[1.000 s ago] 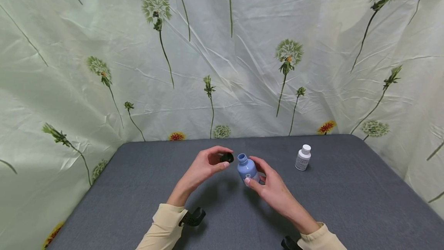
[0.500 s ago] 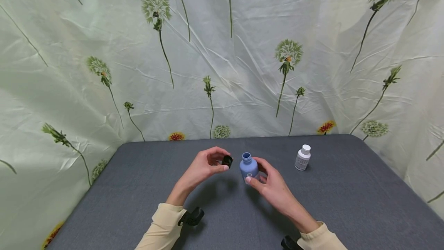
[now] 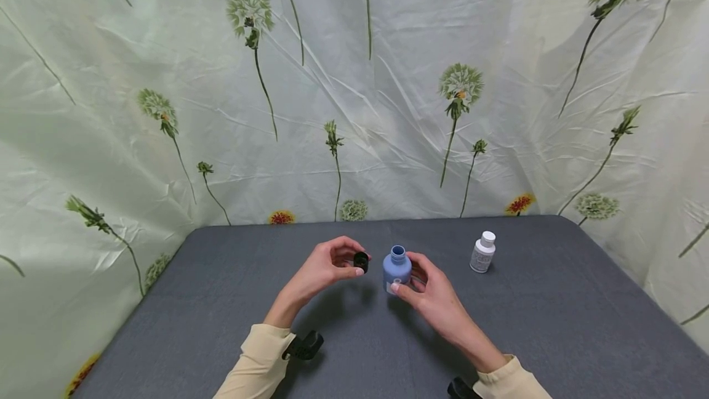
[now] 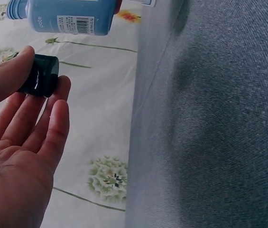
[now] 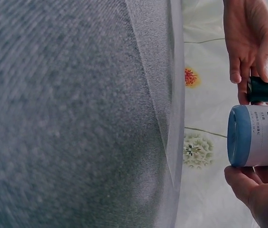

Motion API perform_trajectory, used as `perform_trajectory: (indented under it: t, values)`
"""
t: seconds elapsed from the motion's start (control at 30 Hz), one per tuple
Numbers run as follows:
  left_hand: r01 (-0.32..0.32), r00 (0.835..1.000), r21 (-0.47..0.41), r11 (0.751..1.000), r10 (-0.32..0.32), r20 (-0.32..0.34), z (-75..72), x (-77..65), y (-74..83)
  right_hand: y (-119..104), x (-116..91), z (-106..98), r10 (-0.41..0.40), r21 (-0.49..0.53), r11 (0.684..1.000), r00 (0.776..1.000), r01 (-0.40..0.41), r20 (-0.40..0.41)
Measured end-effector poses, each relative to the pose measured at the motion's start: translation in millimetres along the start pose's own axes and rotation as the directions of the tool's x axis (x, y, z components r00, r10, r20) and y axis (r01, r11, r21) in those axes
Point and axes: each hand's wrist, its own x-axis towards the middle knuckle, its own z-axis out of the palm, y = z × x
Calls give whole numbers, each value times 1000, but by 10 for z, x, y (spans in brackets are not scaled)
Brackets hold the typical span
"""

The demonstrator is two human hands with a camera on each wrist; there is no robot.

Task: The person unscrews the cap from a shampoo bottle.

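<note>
"What lies beneath everything?"
"A dark grey counter (image 3: 221,300), both held items above it. The right hand (image 3: 436,295) curls around the blue bottle (image 3: 396,274); the left hand (image 3: 324,268) pinches something small."
"Why grip the bottle's body?"
"It probably leaves the uncapped neck (image 3: 397,257), pointing up, free to reach."
"And the white bottle (image 3: 483,253)?"
"Capped, standing on the counter beyond the right hand, perhaps placed out of the way."
"And the smallest thing?"
"A black cap (image 3: 361,261), between thumb and fingertips beside that neck, likely so its rim is exposed."
</note>
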Motion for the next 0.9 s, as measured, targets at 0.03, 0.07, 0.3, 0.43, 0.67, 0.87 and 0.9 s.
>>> perform_trajectory:
  t: [0.03, 0.07, 0.3, 0.43, 0.67, 0.87, 0.9]
  values:
    - [-1, 1000, 2, 1000, 1, 2, 0, 5, -7, 3, 4, 1, 8, 1, 1000, 1000, -8, -1]
    - [-1, 1000, 4, 1000, 1, 3, 2, 7, -12, 3, 7, 1, 13, 1, 1000, 1000, -13, -1]
    - [8, 1000, 5, 1000, -8, 2, 1, 7, -39, 29, 14, 6, 9, 17, 1000, 1000, -9, 9]
    - [18, 1000, 16, 1000, -18, -3, -4, 4, -61, 35, 21, 13, 18, 20, 1000, 1000, -18, 2]
    - [35, 999, 23, 999, -35, -13, 4, 26, -104, 15, 24, 22, 24, 31, 999, 1000, -24, 12]
    - [19, 1000, 64, 998, -18, -17, -15, 33, -148, 16, 34, 38, 26, 28, 999, 1000, -26, 10]
    - [17, 1000, 73, 997, -16, -18, -23, 29, -159, 21, 37, 42, 31, 23, 999, 999, -31, 7]
